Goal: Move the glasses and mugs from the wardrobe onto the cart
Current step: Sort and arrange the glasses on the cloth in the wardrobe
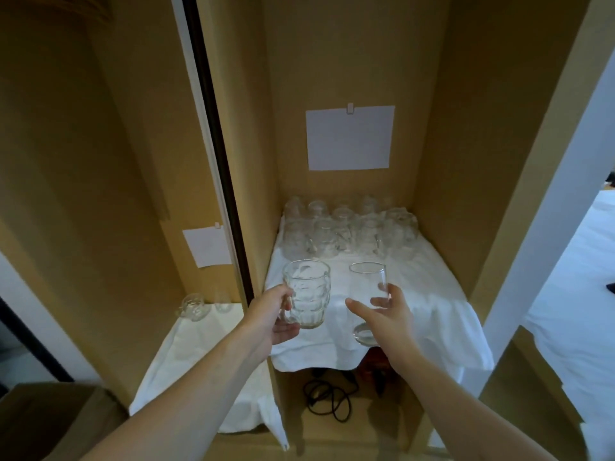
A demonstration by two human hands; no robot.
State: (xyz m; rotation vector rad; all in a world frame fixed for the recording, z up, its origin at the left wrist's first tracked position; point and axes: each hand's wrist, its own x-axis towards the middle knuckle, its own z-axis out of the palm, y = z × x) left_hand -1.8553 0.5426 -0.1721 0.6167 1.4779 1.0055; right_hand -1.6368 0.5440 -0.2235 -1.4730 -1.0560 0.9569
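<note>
My left hand [271, 316] grips the handle of a dimpled glass mug [307, 292], held upright above the front of the wardrobe shelf. My right hand [387, 314] holds a tall plain glass [367, 304], fingers and thumb round its sides, just right of the mug. Both are over the white cloth [429, 294] that covers the shelf. At the back of that shelf stand several more clear mugs and glasses [349, 229], crowded together. The cart is out of view.
The left compartment has a lower shelf with a white cloth [199, 354], a glass mug [193, 307] and a small glass [222, 301]. A dark door edge [219, 154] divides the compartments. A black cable [327, 397] lies on the wardrobe floor. A white bed [582, 294] is at right.
</note>
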